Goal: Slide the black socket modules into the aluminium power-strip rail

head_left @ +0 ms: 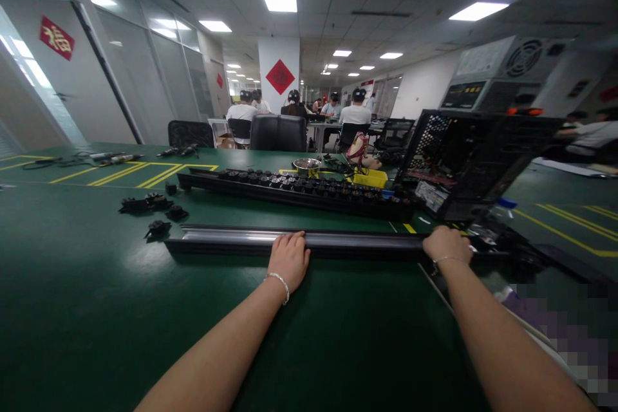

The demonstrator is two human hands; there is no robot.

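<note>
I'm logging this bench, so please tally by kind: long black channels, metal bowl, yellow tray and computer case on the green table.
Long black channels: 2
Metal bowl: 1
Yellow tray: 1
Computer case: 1
Total: 5

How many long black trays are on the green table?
2. The near tray has the left hand and right hand on it. The far tray lies just beyond, holding black parts. More may be hidden on the right.
</note>
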